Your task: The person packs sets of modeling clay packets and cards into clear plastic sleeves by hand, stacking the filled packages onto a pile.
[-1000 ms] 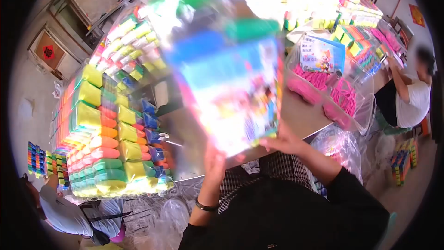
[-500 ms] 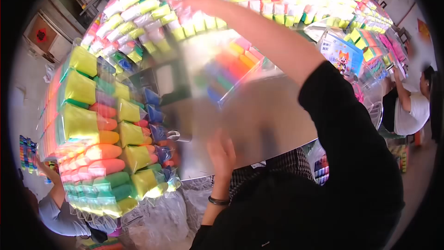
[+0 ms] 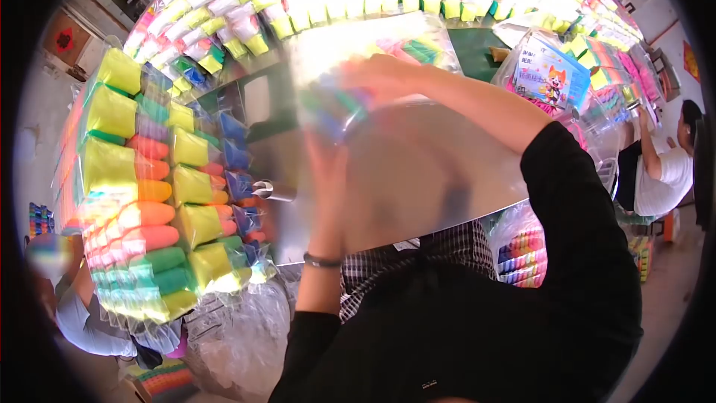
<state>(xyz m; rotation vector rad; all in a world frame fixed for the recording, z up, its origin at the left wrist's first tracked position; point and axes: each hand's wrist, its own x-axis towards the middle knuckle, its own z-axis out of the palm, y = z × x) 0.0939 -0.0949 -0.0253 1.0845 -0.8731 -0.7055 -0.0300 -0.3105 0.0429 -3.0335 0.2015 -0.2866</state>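
A clear plastic packet of coloured sticks, perhaps modelling clay (image 3: 339, 110), smeared by motion, is held between my two hands over the table. My right hand (image 3: 384, 78) reaches in from the right and closes over its upper side. From below, my left hand (image 3: 326, 164) grips the packet's lower end; its fingertips are blurred and partly hidden. Just behind lies a shiny clear wrapper (image 3: 436, 33) with pink, green and yellow pieces showing through. The bare metal tabletop (image 3: 403, 172) stretches beneath my forearms.
Tall stacks of bagged coloured packets (image 3: 119, 157) stand at left, with more rows (image 3: 335, 0) along the back. A metal loop (image 3: 265, 189) lies near the left stack. A blue cartoon-printed card (image 3: 548, 78) sits at right. Other people (image 3: 656, 172) are at both sides.
My right hand has come down from the back rows onto the coloured packet. My left hand has moved up and left to it. The packet has shifted left, and the shiny wrapper now shows behind.
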